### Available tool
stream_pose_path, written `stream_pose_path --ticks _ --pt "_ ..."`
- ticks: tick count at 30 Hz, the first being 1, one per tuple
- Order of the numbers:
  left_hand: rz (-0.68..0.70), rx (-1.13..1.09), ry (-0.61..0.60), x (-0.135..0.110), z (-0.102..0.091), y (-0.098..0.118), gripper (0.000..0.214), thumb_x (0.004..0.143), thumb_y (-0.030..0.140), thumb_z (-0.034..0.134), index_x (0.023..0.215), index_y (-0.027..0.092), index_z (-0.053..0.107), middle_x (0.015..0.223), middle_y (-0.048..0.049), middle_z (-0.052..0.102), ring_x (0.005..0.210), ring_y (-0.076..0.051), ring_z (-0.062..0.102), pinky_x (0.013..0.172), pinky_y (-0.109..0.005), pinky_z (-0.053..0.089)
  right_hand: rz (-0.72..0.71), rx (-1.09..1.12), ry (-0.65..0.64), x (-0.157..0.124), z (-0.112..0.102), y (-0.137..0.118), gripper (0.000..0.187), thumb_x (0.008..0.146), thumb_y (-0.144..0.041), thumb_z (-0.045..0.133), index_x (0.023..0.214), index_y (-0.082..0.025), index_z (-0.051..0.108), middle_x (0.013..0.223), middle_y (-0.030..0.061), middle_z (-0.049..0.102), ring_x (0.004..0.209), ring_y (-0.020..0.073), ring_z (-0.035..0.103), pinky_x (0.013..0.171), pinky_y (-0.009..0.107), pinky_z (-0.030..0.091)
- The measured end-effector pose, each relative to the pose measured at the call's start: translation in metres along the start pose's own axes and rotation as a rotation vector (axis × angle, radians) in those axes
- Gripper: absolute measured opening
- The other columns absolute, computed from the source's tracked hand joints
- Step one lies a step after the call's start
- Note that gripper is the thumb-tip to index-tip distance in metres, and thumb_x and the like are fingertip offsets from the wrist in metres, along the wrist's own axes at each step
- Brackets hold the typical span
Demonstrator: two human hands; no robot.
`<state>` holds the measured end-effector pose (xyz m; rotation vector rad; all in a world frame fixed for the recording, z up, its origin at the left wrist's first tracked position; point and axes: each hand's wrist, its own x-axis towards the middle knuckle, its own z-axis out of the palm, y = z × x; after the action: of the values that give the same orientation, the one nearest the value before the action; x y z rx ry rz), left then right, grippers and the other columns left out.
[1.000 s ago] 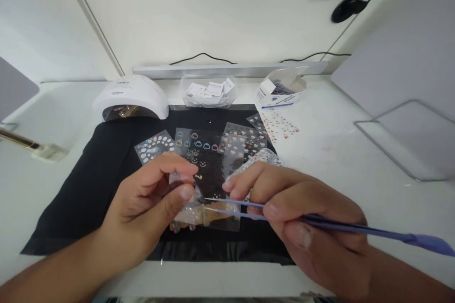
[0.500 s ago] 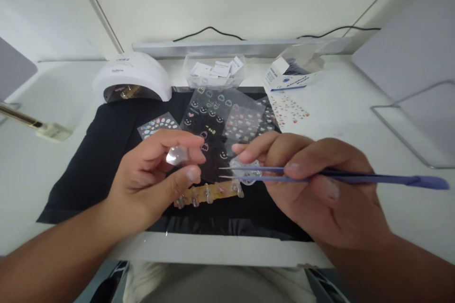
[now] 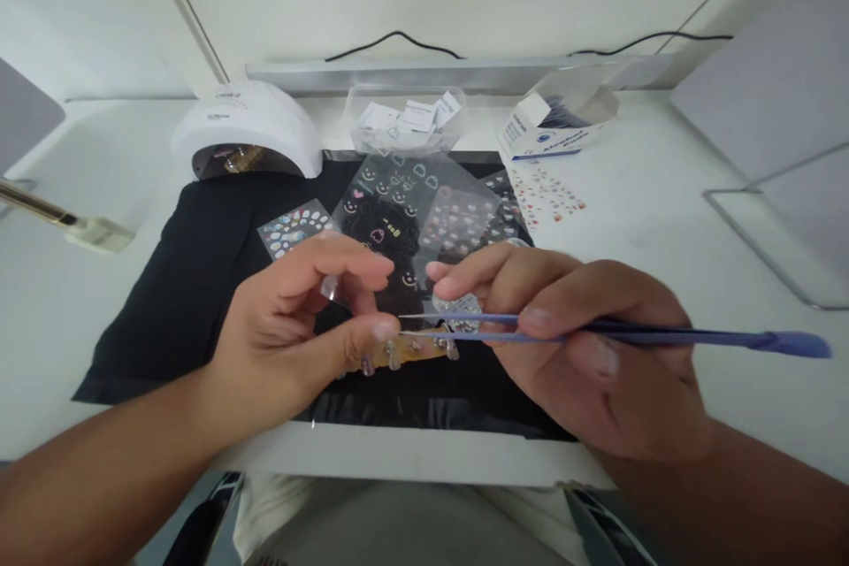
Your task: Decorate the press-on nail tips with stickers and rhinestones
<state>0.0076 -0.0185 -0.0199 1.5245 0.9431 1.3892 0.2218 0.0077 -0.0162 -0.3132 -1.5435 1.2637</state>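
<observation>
My right hand (image 3: 590, 345) grips blue tweezers (image 3: 504, 327) lying across its fingers. Their two thin points are slightly apart and reach to the thumb tip of my left hand (image 3: 298, 318). In the curled fingers of that left hand is a small clear, shiny piece (image 3: 330, 286), mostly hidden. Its thumb and index tips are apart. Below the tweezers, a yellow strip (image 3: 424, 350) bears several clear nail tips (image 3: 393, 355), partly covered by my left thumb. Behind the right fingers lies a clear item with a silvery pattern (image 3: 462, 311).
Clear sticker sheets (image 3: 398, 195) lie on a black mat (image 3: 179, 283), with a smaller sticker sheet (image 3: 296, 228) at left. Behind stand a white nail lamp (image 3: 248, 119), a clear box of packets (image 3: 362, 141) and an alcohol pad box (image 3: 550, 137). A brush (image 3: 99, 233) juts in from the left.
My left hand has moved slightly right, towards the tweezers, and the tweezer points now reach its thumb. The clear piece is turned and shows less. The camera view has shifted a little.
</observation>
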Motion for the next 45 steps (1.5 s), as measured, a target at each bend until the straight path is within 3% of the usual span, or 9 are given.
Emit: stream_pose_path --ticks 6,10,12,20,25,31,34,38,45 --pt "-0.03 0.027 0.027 0.0 -0.001 0.001 0.035 0.076 0.006 0.08 0.101 0.029 0.078 0.088 0.003 0.071 0.067 -0.009 0.065 0.059 -0.017 0.057 -0.045 -0.057 -0.03 0.0 0.003 -0.001 0.023 0.093 -0.024 0.059 0.107 -0.024 0.076 0.074 0.0037 0.064 0.095 0.0253 0.069 0.095 0.05 0.056" --pt "-0.063 0.062 -0.002 0.001 -0.004 0.001 0.045 0.073 0.006 0.082 0.108 0.034 0.078 0.089 0.0029 0.074 0.079 -0.012 0.068 0.075 -0.022 0.058 -0.086 -0.128 -0.013 -0.003 0.003 0.0 0.022 0.091 -0.026 0.059 0.106 -0.025 0.076 0.073 0.0053 0.066 0.087 0.0268 0.069 0.086 0.051 0.059" --pt "-0.071 0.076 -0.001 0.001 -0.005 0.0 0.044 0.073 0.008 0.082 0.107 0.035 0.079 0.092 0.0014 0.074 0.087 -0.015 0.067 0.082 -0.026 0.056 -0.112 -0.173 -0.015 -0.004 0.003 0.0 0.022 0.091 -0.027 0.058 0.105 -0.024 0.075 0.072 0.0058 0.066 0.083 0.0272 0.07 0.082 0.051 0.06" --pt "-0.034 0.09 -0.034 0.001 -0.005 0.0 0.038 0.07 0.01 0.084 0.1 0.032 0.076 0.098 0.0003 0.072 0.095 -0.018 0.065 0.084 -0.027 0.053 -0.159 -0.233 -0.01 -0.009 0.005 -0.005 0.022 0.09 -0.025 0.057 0.102 -0.022 0.074 0.073 0.0066 0.066 0.078 0.026 0.071 0.078 0.05 0.062" --pt "-0.041 0.054 -0.065 0.003 -0.008 0.003 0.03 0.069 0.007 0.084 0.088 0.028 0.076 0.09 0.0006 0.07 0.097 -0.017 0.065 0.09 -0.026 0.052 -0.136 -0.252 -0.047 -0.007 0.006 -0.006 0.02 0.091 -0.025 0.057 0.101 -0.023 0.074 0.073 0.0053 0.066 0.08 0.0253 0.072 0.078 0.048 0.063" --pt "-0.078 -0.146 -0.003 0.004 -0.01 -0.001 0.036 0.075 0.016 0.085 0.105 0.033 0.075 0.08 0.0019 0.073 0.082 -0.015 0.07 0.074 -0.022 0.059 -0.108 -0.178 0.036 -0.004 0.009 -0.006 0.018 0.091 -0.028 0.06 0.097 -0.024 0.076 0.07 0.0042 0.065 0.082 0.0248 0.071 0.082 0.048 0.062" --pt "0.004 -0.156 0.014 0.003 -0.008 -0.003 0.034 0.082 0.013 0.078 0.108 0.034 0.075 0.085 0.0022 0.076 0.081 -0.013 0.071 0.076 -0.021 0.06 -0.1 -0.154 0.045 -0.004 0.008 -0.008 0.018 0.091 -0.03 0.061 0.098 -0.025 0.077 0.069 0.0041 0.065 0.085 0.024 0.071 0.088 0.046 0.061" --pt "0.15 -0.001 0.009 -0.001 -0.002 -0.001 0.04 0.083 0.002 0.069 0.11 0.031 0.076 0.09 0.0002 0.077 0.085 -0.014 0.069 0.08 -0.022 0.058 -0.085 -0.13 0.038 -0.004 0.008 -0.01 0.017 0.091 -0.029 0.061 0.096 -0.024 0.077 0.068 0.0036 0.064 0.089 0.0235 0.072 0.094 0.045 0.058" --pt "-0.012 -0.041 0.027 -0.007 0.007 -0.005 0.043 0.079 0.004 0.075 0.11 0.033 0.075 0.085 0.002 0.072 0.078 -0.012 0.068 0.07 -0.018 0.059 -0.114 -0.128 -0.02 -0.005 0.009 -0.008 0.019 0.092 -0.026 0.057 0.094 -0.021 0.075 0.067 0.0031 0.062 0.088 0.0223 0.072 0.089 0.041 0.059"
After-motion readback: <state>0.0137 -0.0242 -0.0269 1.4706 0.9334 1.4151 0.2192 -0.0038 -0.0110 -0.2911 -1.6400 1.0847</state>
